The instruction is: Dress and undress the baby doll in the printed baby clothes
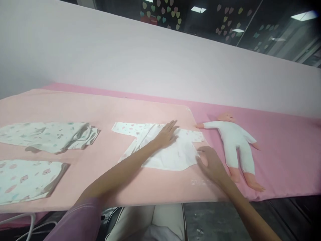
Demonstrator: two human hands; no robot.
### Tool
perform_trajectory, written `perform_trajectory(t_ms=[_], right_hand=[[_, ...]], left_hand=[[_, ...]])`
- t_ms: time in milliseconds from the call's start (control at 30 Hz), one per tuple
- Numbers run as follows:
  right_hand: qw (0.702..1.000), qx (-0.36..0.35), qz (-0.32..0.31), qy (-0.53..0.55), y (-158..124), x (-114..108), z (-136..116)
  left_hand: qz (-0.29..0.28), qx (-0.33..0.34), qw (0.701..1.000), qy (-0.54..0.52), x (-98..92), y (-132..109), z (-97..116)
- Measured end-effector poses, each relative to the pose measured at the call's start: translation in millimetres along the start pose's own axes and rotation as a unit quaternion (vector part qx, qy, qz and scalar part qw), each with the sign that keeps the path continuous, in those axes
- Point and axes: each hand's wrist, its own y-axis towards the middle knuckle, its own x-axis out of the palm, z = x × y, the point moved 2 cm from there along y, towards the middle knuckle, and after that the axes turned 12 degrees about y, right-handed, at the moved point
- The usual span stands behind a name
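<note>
A small white baby shirt [173,152] with a faint pink print lies spread on a light pink mat [105,110]. My left hand [167,134] rests flat on the shirt's upper middle, fingers stretched out. My right hand [210,164] sits at the shirt's lower right edge, fingers curled down onto the hem; whether it pinches the cloth is unclear. A baby doll [235,140] in a white suit lies on its back just right of the shirt, on the darker pink cover [283,147].
Two more printed baby garments lie at the left: a folded pile [50,135] and a flat piece [25,179] below it. A white wall [125,57] stands behind the table. The table's front edge runs just before my lap.
</note>
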Motion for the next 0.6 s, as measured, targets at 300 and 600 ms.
perform_trajectory(t_ms=[300,600], right_hand=[[0.946,-0.114,-0.299,-0.047,1,62,-25],[0.979,-0.082,-0.185,0.02,7,51,-49]], left_hand=[[-0.132,-0.032,0.984,0.117,12.5,1,-11],[0.021,-0.103,0.964,0.243,-54.9,-29,26]])
